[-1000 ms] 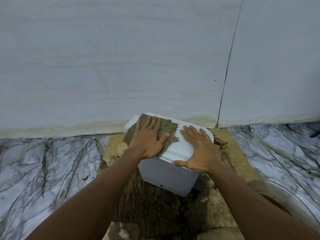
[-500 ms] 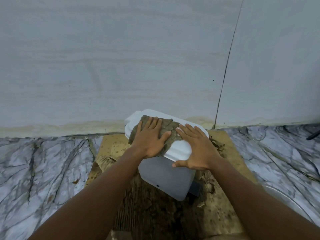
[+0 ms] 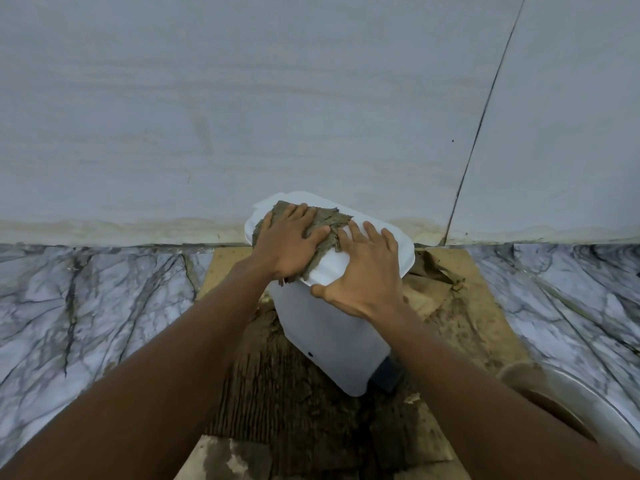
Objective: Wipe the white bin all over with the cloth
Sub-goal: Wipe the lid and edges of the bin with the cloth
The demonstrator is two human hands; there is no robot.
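my left hand presses the ragged brown-green cloth flat, fingers straight, on the lid of the white plastic bin standing on wet cardboard near the far wall, while my right hand lies open on the lid's right side, thumb over its near edge.

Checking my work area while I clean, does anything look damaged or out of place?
The cardboard under the white bin looks soaked dark and torn, with a layer peeling up right of the bin. The bin stands skewed to the wall.
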